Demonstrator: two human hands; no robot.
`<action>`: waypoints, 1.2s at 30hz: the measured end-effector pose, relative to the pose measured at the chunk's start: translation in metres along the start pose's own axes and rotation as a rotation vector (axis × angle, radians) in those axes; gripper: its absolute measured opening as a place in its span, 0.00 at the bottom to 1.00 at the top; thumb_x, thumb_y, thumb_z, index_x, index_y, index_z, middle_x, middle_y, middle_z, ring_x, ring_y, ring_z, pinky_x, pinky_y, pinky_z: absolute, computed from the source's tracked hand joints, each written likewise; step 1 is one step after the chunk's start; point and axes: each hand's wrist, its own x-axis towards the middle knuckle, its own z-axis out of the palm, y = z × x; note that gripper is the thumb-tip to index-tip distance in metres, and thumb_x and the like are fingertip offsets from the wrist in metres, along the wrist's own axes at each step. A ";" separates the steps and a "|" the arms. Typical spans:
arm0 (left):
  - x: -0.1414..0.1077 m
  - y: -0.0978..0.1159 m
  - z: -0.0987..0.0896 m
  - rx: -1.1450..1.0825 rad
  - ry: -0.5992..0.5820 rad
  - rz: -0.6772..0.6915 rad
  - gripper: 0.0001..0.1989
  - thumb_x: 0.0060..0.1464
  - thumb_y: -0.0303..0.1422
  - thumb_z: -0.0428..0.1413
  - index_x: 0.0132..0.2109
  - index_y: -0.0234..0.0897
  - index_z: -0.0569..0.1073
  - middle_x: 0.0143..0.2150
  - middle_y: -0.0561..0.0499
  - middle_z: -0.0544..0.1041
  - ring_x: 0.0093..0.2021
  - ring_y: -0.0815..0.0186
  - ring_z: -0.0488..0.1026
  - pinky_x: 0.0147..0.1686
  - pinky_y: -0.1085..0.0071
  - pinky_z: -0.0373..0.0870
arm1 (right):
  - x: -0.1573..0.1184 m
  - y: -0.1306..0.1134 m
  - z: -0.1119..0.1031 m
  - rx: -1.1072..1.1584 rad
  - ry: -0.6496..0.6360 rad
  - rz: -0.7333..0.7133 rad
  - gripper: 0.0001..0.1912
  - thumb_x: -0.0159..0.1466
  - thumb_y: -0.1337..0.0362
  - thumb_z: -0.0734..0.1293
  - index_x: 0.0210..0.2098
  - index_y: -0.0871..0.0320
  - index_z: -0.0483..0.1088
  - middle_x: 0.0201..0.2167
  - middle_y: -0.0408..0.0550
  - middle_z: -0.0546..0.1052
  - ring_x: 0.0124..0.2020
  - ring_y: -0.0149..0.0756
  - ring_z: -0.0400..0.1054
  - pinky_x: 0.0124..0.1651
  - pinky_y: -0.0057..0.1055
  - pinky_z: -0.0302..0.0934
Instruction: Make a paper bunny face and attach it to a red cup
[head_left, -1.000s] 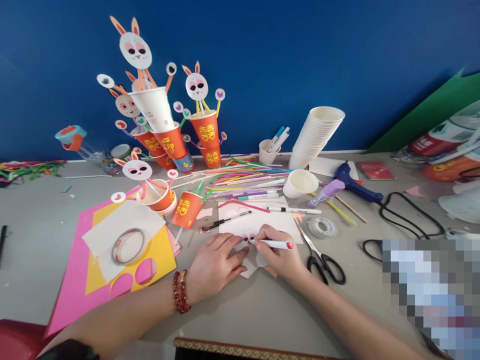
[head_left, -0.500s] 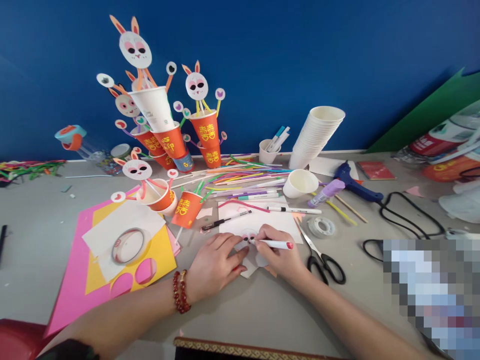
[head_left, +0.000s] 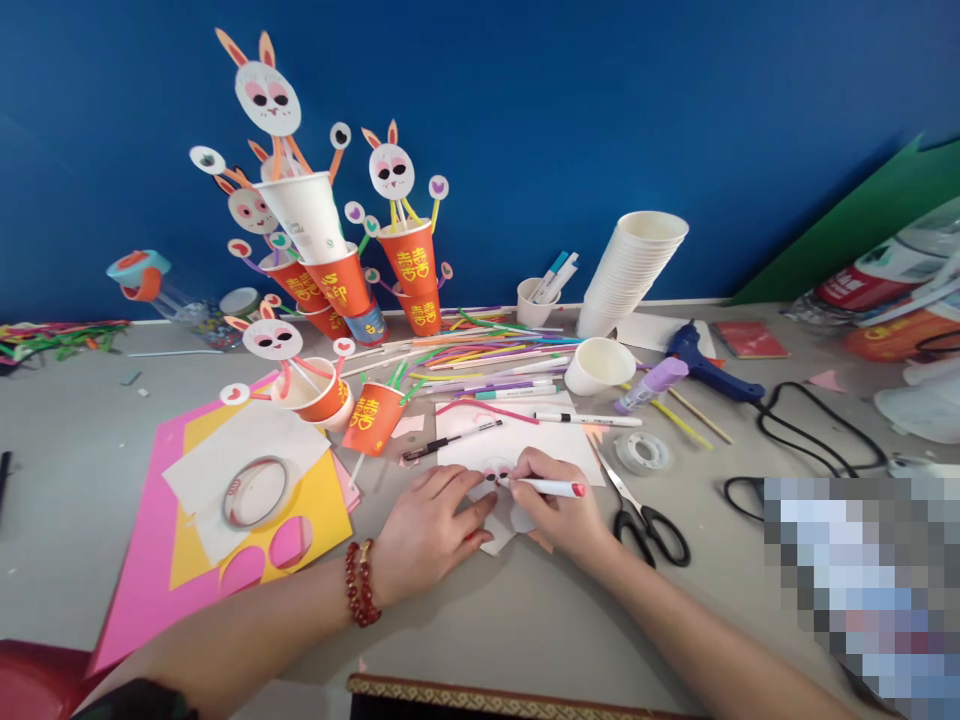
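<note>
Apparently steadying the paper point(head_left: 498, 528), your left hand point(head_left: 426, 528) lay unclenched while your right hand point(head_left: 564, 512) pinched the marker point(head_left: 556, 488) low, likely for control.

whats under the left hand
The left hand rests on white paper; a drawn face shows partly beside it. Whatever else lies beneath the hand is covered.

Upper orange-red paper cup point(head_left: 411, 262), right-hand stack: I read the yellow double-happiness sign 囍.
Lower orange-red paper cup point(head_left: 421, 314), same stack: the same yellow 囍, partly covered.
Tilted orange-red paper cup point(head_left: 375, 420) before me: yellow 囍 again.
Orange-red paper cup point(head_left: 339, 284) under the white one: yellow characters I can't make out surely.
White paper cup point(head_left: 309, 222): small print, illegible to me.
White black-capped marker point(head_left: 589, 420): tiny print, unreadable.
</note>
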 end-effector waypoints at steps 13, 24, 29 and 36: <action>0.000 0.000 -0.001 -0.004 -0.002 0.000 0.16 0.62 0.38 0.55 0.54 0.38 0.73 0.55 0.42 0.71 0.54 0.53 0.68 0.52 0.55 0.70 | 0.001 -0.001 0.000 0.007 -0.010 -0.008 0.06 0.58 0.66 0.59 0.24 0.55 0.61 0.18 0.38 0.63 0.20 0.30 0.54 0.24 0.25 0.49; -0.001 0.001 -0.002 -0.003 -0.001 0.001 0.17 0.62 0.38 0.54 0.55 0.38 0.73 0.56 0.42 0.71 0.55 0.53 0.68 0.52 0.55 0.70 | 0.001 -0.002 0.000 -0.023 -0.018 -0.014 0.05 0.57 0.66 0.60 0.24 0.55 0.62 0.17 0.38 0.64 0.19 0.29 0.54 0.23 0.25 0.49; 0.000 0.001 -0.002 -0.001 -0.012 -0.006 0.17 0.62 0.38 0.54 0.55 0.38 0.73 0.56 0.42 0.71 0.55 0.54 0.68 0.52 0.55 0.70 | 0.001 -0.002 0.000 -0.017 -0.004 0.003 0.06 0.57 0.67 0.59 0.24 0.55 0.61 0.17 0.38 0.63 0.19 0.29 0.54 0.23 0.25 0.49; 0.001 0.001 -0.003 -0.004 -0.012 -0.003 0.17 0.63 0.38 0.54 0.56 0.38 0.72 0.56 0.42 0.71 0.55 0.53 0.68 0.52 0.55 0.70 | 0.001 -0.003 -0.001 -0.031 -0.014 -0.010 0.05 0.57 0.66 0.60 0.24 0.55 0.62 0.17 0.38 0.64 0.19 0.29 0.55 0.23 0.25 0.49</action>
